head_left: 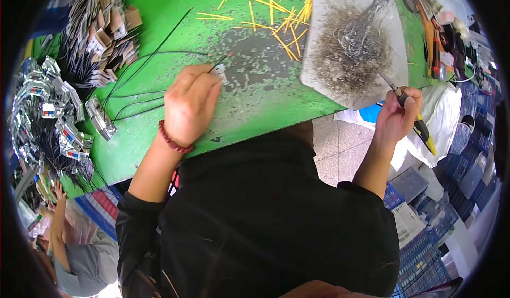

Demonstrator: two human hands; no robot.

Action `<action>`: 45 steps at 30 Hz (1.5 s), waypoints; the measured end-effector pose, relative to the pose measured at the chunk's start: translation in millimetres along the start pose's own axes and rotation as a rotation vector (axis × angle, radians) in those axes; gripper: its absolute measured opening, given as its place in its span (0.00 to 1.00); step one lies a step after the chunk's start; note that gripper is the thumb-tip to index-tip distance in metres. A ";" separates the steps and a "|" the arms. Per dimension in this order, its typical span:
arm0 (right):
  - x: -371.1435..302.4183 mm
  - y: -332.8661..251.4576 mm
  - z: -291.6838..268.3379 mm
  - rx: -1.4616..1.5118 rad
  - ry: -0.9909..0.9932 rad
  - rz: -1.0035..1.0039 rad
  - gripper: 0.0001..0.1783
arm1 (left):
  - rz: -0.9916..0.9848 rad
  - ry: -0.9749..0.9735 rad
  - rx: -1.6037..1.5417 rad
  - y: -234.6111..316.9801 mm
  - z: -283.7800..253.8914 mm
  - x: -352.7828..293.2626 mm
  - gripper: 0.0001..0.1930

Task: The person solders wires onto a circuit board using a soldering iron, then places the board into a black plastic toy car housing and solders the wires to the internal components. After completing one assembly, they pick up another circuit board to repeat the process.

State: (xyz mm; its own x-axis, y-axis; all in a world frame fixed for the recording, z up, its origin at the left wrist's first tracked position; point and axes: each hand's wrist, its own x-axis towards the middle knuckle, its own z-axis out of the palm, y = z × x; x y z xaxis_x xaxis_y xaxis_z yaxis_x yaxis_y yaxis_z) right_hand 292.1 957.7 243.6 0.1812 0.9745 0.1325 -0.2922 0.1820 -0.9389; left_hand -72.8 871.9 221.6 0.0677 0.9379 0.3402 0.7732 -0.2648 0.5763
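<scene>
Head view, looking down on a worn green worktable (159, 11): the left hand (188, 104) lies curled, fingers bent over a thin black cable (154, 56) and pinching its end beside a small grey connector (221, 73). The right hand (396, 117) is closed round a yellow-handled tool (419, 125) (tip pointing up), touching the pale board (329, 0) heaped with fine metal bits. Yellow sleeve pieces (276, 11) lie scattered well beyond. Bundles of finished cables (48, 117) sit at far left.
</scene>
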 end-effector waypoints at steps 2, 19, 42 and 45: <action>6.3 5.4 -24.5 -0.208 0.005 -0.061 0.04 | -0.013 0.000 -0.039 1.2 0.6 3.6 0.07; 11.8 24.3 -32.8 -0.299 0.038 -0.105 0.02 | -0.192 -0.042 -0.104 11.3 -0.8 10.4 0.05; -63.0 57.3 120.5 -0.193 -0.436 -0.008 0.10 | -0.136 0.045 -0.182 0.2 0.9 7.3 0.03; -63.1 68.4 119.3 -0.155 -0.480 -0.012 0.13 | -0.169 -0.010 -0.176 0.1 0.0 7.8 0.05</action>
State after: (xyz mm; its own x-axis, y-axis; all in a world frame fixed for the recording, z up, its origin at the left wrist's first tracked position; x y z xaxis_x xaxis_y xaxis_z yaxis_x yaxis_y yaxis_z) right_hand 148.6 924.4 208.9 -0.2795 0.9295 0.2406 -0.1428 0.2075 -0.9678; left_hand -72.2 879.2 224.4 -0.0466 0.9742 0.2206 0.6526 -0.1375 0.7451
